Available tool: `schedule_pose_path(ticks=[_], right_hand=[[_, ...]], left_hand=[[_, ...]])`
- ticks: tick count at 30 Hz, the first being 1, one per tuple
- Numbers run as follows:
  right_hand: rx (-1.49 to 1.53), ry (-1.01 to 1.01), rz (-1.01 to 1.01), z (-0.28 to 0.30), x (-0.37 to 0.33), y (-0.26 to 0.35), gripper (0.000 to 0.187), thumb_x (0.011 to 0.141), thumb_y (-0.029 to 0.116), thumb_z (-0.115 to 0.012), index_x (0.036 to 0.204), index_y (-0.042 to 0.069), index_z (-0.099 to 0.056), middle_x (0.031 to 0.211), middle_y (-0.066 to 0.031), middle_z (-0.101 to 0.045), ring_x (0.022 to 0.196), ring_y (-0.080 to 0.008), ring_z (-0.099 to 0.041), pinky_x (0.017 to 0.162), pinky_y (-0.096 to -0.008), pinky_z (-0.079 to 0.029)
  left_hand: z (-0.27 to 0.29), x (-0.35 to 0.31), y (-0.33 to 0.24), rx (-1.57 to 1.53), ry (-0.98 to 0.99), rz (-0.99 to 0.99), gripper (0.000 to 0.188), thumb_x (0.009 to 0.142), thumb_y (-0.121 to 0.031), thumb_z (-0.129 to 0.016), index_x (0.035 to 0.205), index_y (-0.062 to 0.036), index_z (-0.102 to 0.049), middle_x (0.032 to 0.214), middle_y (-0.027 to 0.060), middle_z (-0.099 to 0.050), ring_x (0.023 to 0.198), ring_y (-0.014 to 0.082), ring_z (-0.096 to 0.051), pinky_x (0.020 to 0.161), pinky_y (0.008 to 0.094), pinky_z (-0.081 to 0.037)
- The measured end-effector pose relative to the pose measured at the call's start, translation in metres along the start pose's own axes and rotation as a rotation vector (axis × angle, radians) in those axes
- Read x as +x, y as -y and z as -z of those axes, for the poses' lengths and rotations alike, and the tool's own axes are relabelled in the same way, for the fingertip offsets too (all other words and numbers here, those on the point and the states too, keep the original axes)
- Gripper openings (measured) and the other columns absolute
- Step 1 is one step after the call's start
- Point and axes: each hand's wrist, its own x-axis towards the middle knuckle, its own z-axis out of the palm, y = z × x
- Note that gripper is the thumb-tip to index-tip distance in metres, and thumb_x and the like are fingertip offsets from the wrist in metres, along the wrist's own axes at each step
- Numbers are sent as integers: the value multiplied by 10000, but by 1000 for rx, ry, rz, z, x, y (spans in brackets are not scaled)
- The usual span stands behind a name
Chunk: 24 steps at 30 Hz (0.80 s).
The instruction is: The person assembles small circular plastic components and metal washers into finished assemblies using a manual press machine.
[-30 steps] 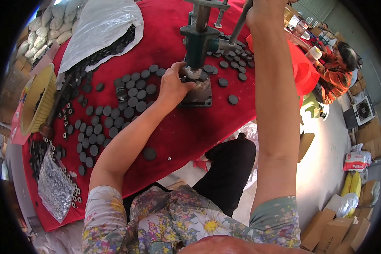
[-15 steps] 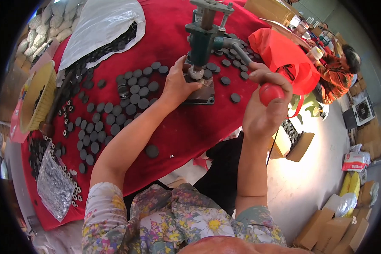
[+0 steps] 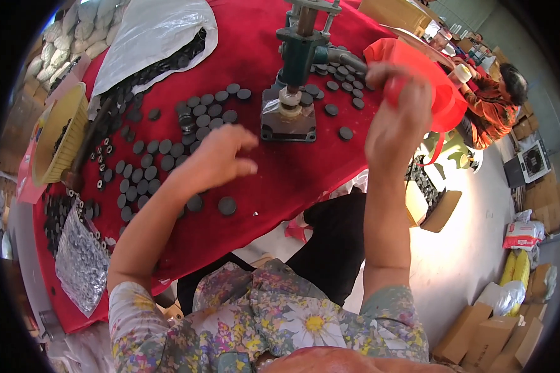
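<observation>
A green hand press (image 3: 297, 59) stands on the red cloth, its square metal base (image 3: 287, 127) facing me. My right hand (image 3: 399, 115), slightly blurred, is closed round the red ball knob (image 3: 393, 91) at the end of the press's lever. My left hand (image 3: 221, 155) hovers over the cloth to the left of the base, fingers apart and nothing visible in them. Beneath and beyond it lie many black round discs (image 3: 166, 146), some hidden by my hand and forearm. A pale round piece (image 3: 289, 110) sits under the press's ram.
A white sack (image 3: 158, 37) spills black parts at the far left. Left of the discs are a yellow basket (image 3: 59, 140), small rings and a clear bag of small parts (image 3: 81, 273). A red bag (image 3: 417, 74) lies right of the press. Another person (image 3: 498, 99) sits at far right.
My left hand has come off the press base and moved left and toward me, its fingers opening. My right hand has stayed on the knob, which has risen a little.
</observation>
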Motion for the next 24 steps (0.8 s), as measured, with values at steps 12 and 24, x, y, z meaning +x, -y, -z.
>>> schedule_pose_path(ticks=[12, 24], right_hand=[[277, -110, -47, -44, 82, -6, 333, 992, 323, -474, 753, 93, -448, 701, -27, -462, 630, -106, -454, 603, -253, -389], [279, -67, -8, -37, 85, -13, 354, 992, 366, -475, 767, 94, -460, 693, -10, -453, 621, -100, -462, 598, -234, -382]], left_hand=[[-7, -64, -21, 436, 302, -184, 437, 626, -223, -805, 998, -47, -658, 998, 70, -540, 993, 243, -502, 893, 370, -371], [-21, -12, -10, 184, -20, -169, 326, 680, -80, -736, 960, -3, -586, 926, 119, -535, 761, 277, -562, 676, 368, -467]])
